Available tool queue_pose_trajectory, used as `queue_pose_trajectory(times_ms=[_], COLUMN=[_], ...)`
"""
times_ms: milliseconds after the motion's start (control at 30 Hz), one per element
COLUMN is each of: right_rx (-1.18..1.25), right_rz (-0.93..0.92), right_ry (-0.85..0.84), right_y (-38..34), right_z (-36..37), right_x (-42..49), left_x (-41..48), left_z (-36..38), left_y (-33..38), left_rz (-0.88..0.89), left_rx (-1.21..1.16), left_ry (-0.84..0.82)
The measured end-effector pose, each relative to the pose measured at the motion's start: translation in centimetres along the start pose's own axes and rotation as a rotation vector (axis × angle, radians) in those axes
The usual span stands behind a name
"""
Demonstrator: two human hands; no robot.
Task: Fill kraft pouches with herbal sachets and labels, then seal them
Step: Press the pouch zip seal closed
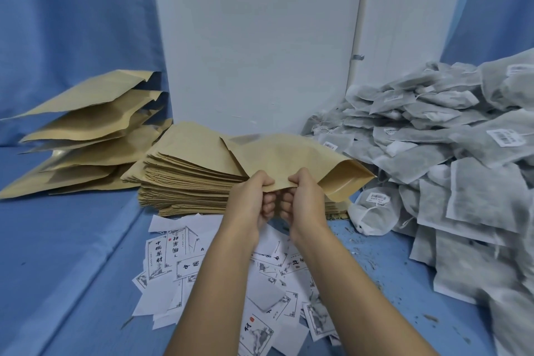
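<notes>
A kraft pouch point(289, 157) is lifted above the stack of flat empty kraft pouches point(187, 179). My left hand point(251, 199) and my right hand point(303, 199) sit side by side and pinch its near edge, fingers curled under. The pouch's mouth gapes open at its right end, showing a silvery lining. Printed white labels point(219, 277) lie scattered on the blue cloth below my forearms. A large heap of grey herbal sachets point(450, 159) with barcode stickers fills the right side.
Several bulging kraft pouches point(86, 136) are piled at the left against the blue curtain point(72, 23). A white wall panel point(260, 37) stands behind the stack. Herb crumbs speckle the blue cloth point(384, 263) by the sachets. More blue cloth lies bare at the lower left.
</notes>
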State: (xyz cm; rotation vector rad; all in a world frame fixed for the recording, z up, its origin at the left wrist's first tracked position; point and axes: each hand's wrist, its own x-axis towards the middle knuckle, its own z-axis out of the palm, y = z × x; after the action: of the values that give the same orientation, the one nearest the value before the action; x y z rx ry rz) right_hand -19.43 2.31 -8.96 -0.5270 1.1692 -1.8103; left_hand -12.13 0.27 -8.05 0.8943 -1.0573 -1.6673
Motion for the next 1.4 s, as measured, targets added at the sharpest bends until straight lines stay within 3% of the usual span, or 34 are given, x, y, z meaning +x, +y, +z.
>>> queue_pose_trajectory(times_ms=[633,867,1000,1133,1300,1400], right_rx=[0.022,-0.050,-0.133,0.068,0.011,0.116], right_rz=[-0.038,-0.017,-0.010,0.030,0.081,0.121], right_ry=[0.124,0.015,-0.033,-0.007,-0.074,-0.074], right_y=[-0.3,-0.2,0.1,0.0,-0.4,-0.4], right_z=[-0.6,0.0,0.3,0.1,-0.1,-0.7], right_x=[0.6,0.3,-0.3,-0.4,-0.8,-0.3], left_x=[0.3,-0.1,-0.5,-0.2,-0.3,-0.2], left_z=[-0.9,0.5,1.3,0.9,1.4,1.5], left_y=[0.7,-0.4,-0.6,-0.5,-1.0,-0.9], left_rz=[-0.023,0.210,0.104,0.096,0.090,0.100], left_rx=[-0.046,-0.019,-0.022,-0.065,0.078,0.046], left_ry=[0.064,0.339,0.223,0.240,0.184,0.181])
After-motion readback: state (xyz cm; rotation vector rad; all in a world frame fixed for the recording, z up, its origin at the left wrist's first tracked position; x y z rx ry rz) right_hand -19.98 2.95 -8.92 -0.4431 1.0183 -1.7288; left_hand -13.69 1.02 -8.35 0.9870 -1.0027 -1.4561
